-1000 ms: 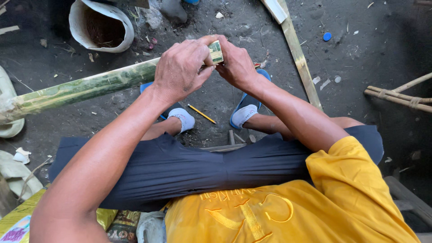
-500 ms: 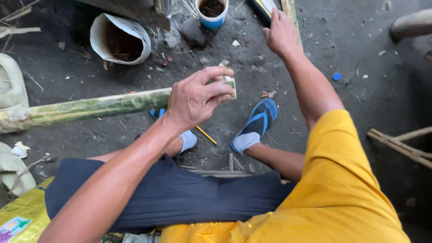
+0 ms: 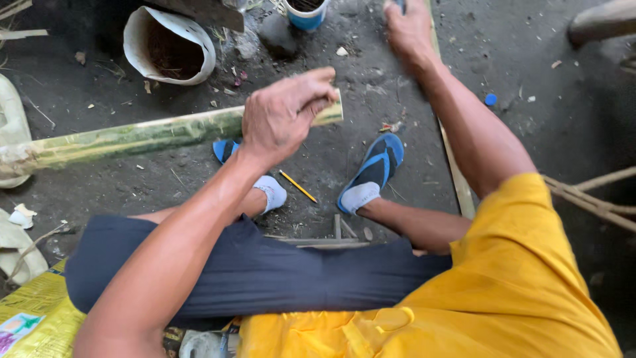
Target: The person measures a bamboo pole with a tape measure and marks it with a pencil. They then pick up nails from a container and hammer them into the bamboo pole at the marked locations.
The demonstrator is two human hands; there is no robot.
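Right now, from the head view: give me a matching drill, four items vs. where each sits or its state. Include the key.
Items:
1. bamboo pole
2. yellow pencil
3. blue cup
4. right hand

Places or states:
A. at the top edge, holding dark soil
B. gripped near its cut end by the left hand
C. stretched to the far ground
D. on the ground between the feet

Pairs: 1-B, 2-D, 3-A, 4-C

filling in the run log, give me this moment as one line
left hand: grips green bamboo pole near cut end | right hand: reaching to top edge, contents hidden | yellow pencil: on ground between feet
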